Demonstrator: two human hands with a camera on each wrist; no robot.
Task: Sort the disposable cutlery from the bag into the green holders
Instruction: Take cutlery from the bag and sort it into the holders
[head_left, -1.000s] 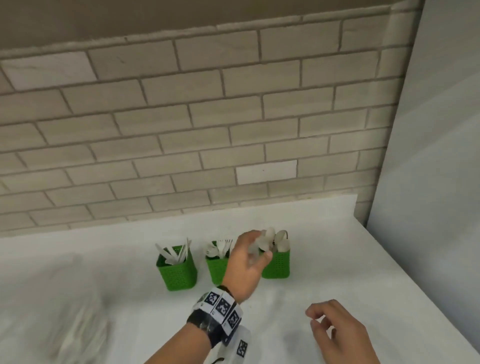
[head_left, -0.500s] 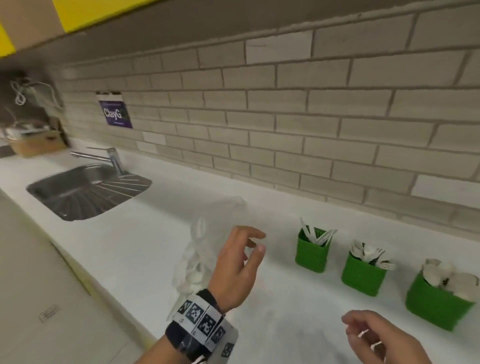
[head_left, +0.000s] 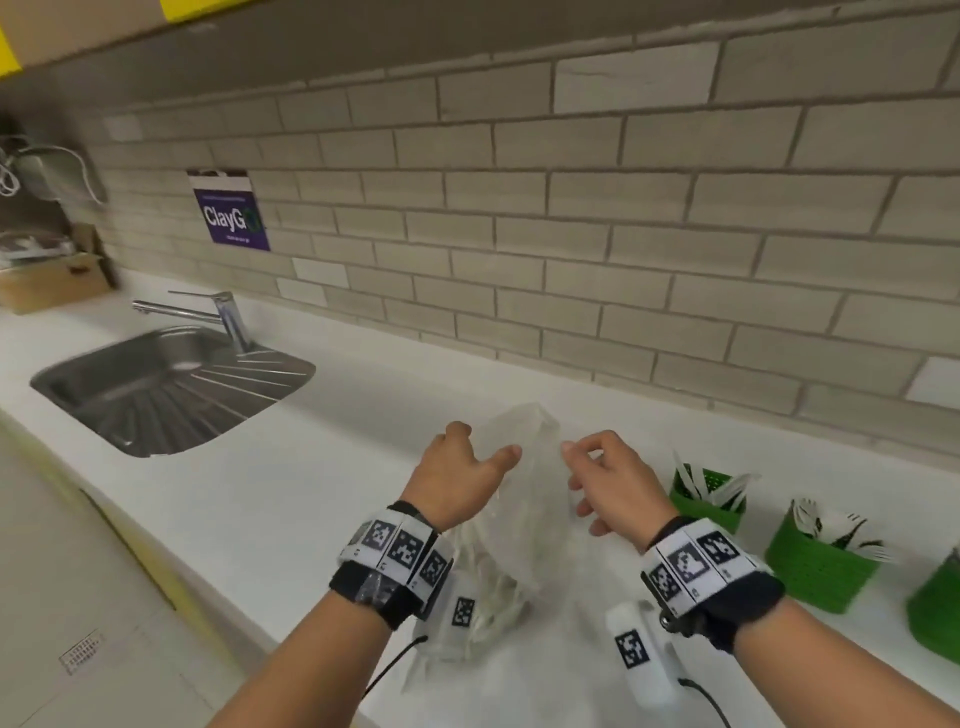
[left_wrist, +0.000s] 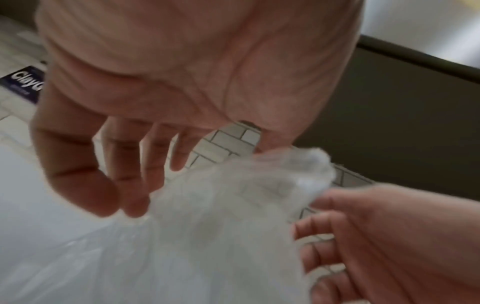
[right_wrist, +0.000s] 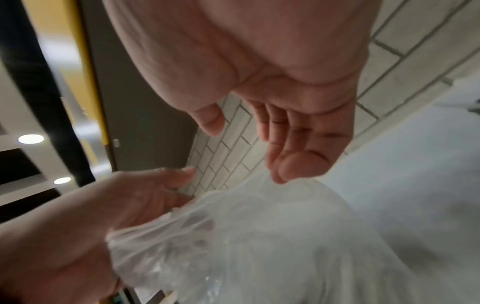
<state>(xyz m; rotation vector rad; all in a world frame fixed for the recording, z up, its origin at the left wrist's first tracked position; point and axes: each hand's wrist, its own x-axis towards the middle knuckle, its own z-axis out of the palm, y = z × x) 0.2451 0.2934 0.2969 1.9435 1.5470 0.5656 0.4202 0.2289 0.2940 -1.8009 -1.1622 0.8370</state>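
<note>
A clear plastic bag (head_left: 524, 525) with white cutlery inside lies on the white counter (head_left: 291, 499), its top standing up between my hands. My left hand (head_left: 462, 467) is open at the bag's left side, with the thumb (left_wrist: 272, 142) touching the bunched top and the fingers (left_wrist: 124, 185) spread beside the film. My right hand (head_left: 597, 467) is open at the right side, and a fingertip (right_wrist: 283, 172) touches the bag (right_wrist: 259, 236). To the right stand three green holders with white cutlery: the first (head_left: 706, 501), the second (head_left: 821, 569) and the third (head_left: 937, 613), cut off by the frame.
A steel sink (head_left: 171, 384) with a tap (head_left: 218, 312) is set into the counter at the left. A cardboard box (head_left: 47, 283) sits in the far left corner. A brick wall with a purple sign (head_left: 231, 213) runs behind. The counter's front edge runs diagonally below my left forearm.
My left hand left the holder with the spoons and came over to the bag. My right hand rose from near the counter to the bag's other side. The view swung left.
</note>
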